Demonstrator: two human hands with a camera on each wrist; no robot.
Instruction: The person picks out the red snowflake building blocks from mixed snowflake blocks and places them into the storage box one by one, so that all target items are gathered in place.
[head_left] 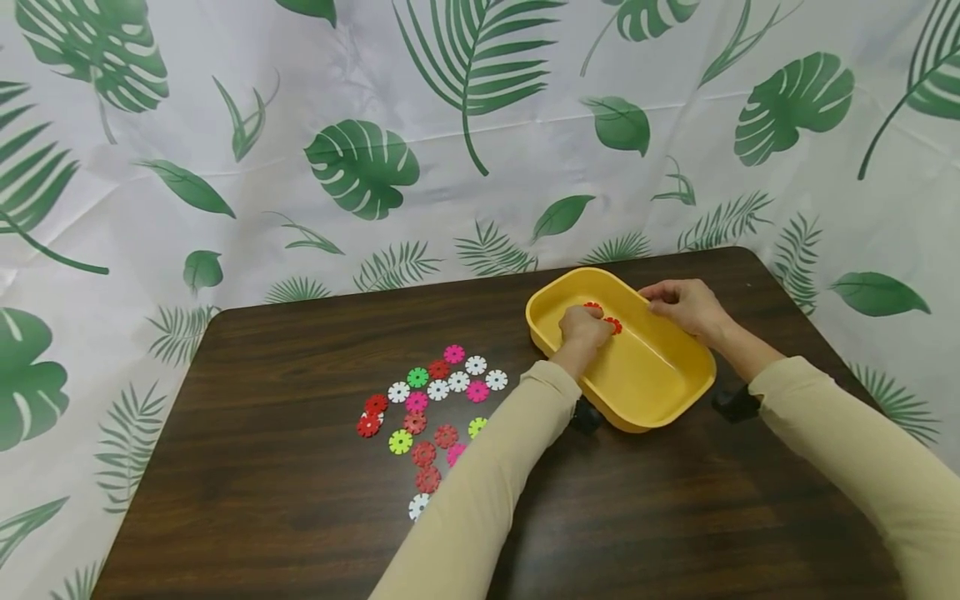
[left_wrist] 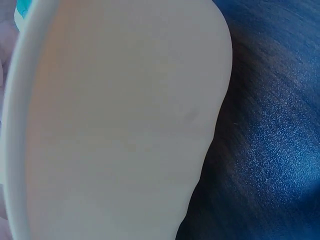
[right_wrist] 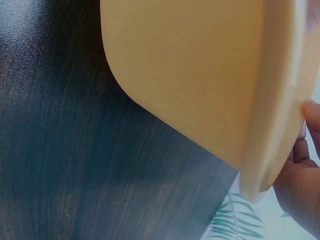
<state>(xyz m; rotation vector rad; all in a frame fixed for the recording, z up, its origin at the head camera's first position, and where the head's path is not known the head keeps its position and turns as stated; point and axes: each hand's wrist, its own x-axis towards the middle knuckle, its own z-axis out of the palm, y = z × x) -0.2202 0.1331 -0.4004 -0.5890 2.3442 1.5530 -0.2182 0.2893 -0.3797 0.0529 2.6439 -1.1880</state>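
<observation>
A yellow tub (head_left: pixel 637 375) stands at the table's right rear. My left hand (head_left: pixel 585 333) reaches over its near side, fingers bent down beside two red notched discs, one at the fingertips (head_left: pixel 613 325) and another disc (head_left: pixel 592 307) just beyond; its grasp is hidden. At the far long side my right hand (head_left: pixel 686 308) pinches the rim. The tub's wall (left_wrist: pixel 120 120) fills much of the left wrist view, where no hand can be made out. In the right wrist view, the right hand (right_wrist: pixel 300 195) is at the edge of the tub (right_wrist: pixel 190 75).
Several notched discs in white, red, pink, green and yellow-green lie on the dark wooden table (head_left: pixel 285 467), left of the tub; my left sleeve (head_left: pixel 487 483) partly covers that group. Behind the table hangs a white cloth (head_left: pixel 262 200) with green leaves.
</observation>
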